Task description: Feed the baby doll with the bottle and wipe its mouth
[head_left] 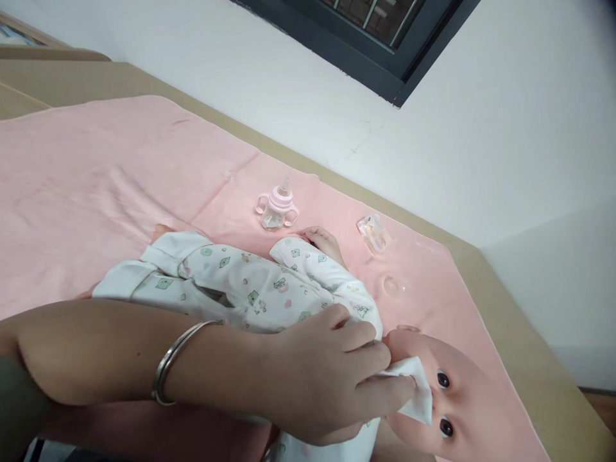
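My left hand [332, 378], a silver bangle [166, 375] on its wrist, reaches in from the left with its fingers closed on a white wipe [422, 391]. The wipe lies against the lower face of a baby doll [481, 401], over its mouth area. On its back, the doll wears a white printed romper [283, 282], and its head points right. My left forearm crosses over the doll's body and hides part of it. A patch of skin shows at the bottom edge below the doll's head; I cannot tell whether it belongs to my right hand, and no fingers show there.
A pink toy bottle [278, 208] with two handles stands beyond the doll. Right of it lie a small clear packet [374, 233] and a clear round piece [394, 286]. All rest on a pink cloth [192, 154] over a wooden tabletop [539, 378], against a white wall [505, 160].
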Demonstrator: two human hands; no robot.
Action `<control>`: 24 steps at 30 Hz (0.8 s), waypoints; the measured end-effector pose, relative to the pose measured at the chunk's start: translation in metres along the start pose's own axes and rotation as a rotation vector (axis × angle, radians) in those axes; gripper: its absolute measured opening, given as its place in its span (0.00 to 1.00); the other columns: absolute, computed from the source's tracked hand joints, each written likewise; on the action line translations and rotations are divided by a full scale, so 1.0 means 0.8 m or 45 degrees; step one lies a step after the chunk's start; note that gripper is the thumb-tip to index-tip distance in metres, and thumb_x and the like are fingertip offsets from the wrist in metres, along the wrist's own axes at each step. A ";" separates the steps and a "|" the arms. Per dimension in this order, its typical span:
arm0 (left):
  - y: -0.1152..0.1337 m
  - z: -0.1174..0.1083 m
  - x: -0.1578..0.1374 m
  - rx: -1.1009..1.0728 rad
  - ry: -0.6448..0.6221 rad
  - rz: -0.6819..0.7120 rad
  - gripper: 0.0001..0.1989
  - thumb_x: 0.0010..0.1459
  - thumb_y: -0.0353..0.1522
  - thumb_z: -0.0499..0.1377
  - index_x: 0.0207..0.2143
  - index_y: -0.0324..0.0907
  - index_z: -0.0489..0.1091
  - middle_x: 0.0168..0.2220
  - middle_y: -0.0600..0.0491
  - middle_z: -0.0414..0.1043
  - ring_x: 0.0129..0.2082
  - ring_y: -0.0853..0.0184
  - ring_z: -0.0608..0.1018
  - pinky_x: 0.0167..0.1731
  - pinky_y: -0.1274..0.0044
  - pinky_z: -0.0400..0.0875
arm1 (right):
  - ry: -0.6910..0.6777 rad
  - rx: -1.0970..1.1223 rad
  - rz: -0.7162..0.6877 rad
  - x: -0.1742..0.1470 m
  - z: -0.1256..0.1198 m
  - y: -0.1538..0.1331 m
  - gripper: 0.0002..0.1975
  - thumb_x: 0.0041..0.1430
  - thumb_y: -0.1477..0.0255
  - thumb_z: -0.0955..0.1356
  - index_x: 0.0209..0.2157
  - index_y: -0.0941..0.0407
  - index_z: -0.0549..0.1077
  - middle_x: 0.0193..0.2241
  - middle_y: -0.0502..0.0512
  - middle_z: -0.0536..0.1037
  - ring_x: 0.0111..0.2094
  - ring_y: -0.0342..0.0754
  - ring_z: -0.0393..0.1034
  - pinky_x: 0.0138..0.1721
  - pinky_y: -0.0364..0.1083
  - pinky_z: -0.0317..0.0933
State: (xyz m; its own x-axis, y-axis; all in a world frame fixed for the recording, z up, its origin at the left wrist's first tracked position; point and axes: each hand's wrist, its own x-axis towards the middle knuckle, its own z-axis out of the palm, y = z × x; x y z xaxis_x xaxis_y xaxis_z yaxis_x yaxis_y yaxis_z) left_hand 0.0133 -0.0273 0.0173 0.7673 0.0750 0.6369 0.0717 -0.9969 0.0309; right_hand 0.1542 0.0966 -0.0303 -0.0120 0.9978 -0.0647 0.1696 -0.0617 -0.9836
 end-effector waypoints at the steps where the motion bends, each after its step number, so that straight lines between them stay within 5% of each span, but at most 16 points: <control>1: 0.000 0.000 0.000 0.002 0.002 0.003 0.22 0.58 0.33 0.50 0.55 0.39 0.62 0.41 0.49 0.69 0.37 0.65 0.67 0.30 0.71 0.56 | 0.001 -0.005 0.009 0.000 0.000 0.001 0.16 0.44 0.58 0.64 0.29 0.57 0.69 0.30 0.54 0.71 0.33 0.40 0.61 0.37 0.44 0.58; 13: 0.002 -0.002 0.002 -0.026 0.010 -0.036 0.21 0.59 0.32 0.49 0.54 0.39 0.63 0.37 0.51 0.69 0.34 0.67 0.67 0.28 0.71 0.56 | 0.016 -0.047 -0.034 -0.004 0.006 -0.009 0.17 0.47 0.58 0.64 0.31 0.59 0.67 0.31 0.54 0.70 0.35 0.41 0.63 0.40 0.43 0.60; 17: 0.001 -0.002 0.003 -0.016 -0.013 -0.019 0.21 0.59 0.31 0.49 0.55 0.39 0.62 0.37 0.50 0.69 0.34 0.66 0.68 0.27 0.72 0.57 | 0.048 -0.091 -0.163 -0.094 -0.007 -0.016 0.20 0.51 0.52 0.64 0.31 0.55 0.68 0.21 0.52 0.65 0.30 0.40 0.60 0.35 0.43 0.60; 21: 0.001 -0.003 0.003 -0.016 0.018 -0.011 0.21 0.59 0.32 0.49 0.54 0.38 0.63 0.37 0.50 0.69 0.34 0.66 0.68 0.27 0.72 0.57 | 0.119 -0.172 -0.018 -0.210 -0.036 0.001 0.23 0.53 0.46 0.60 0.32 0.51 0.68 0.16 0.50 0.60 0.21 0.39 0.47 0.24 0.43 0.49; 24: 0.003 -0.004 0.003 -0.006 0.021 -0.014 0.21 0.58 0.32 0.49 0.54 0.39 0.63 0.36 0.51 0.69 0.33 0.67 0.68 0.27 0.72 0.57 | 0.122 -0.181 -0.014 -0.215 -0.038 0.011 0.24 0.54 0.47 0.59 0.29 0.55 0.68 0.17 0.51 0.60 0.25 0.38 0.52 0.29 0.41 0.53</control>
State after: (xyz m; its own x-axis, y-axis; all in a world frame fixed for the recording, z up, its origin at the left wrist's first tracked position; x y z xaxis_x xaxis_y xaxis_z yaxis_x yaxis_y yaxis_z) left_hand 0.0130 -0.0295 0.0212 0.7560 0.0856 0.6489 0.0772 -0.9962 0.0415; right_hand 0.1882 -0.0748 -0.0228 0.0783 0.9964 -0.0312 0.3077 -0.0539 -0.9500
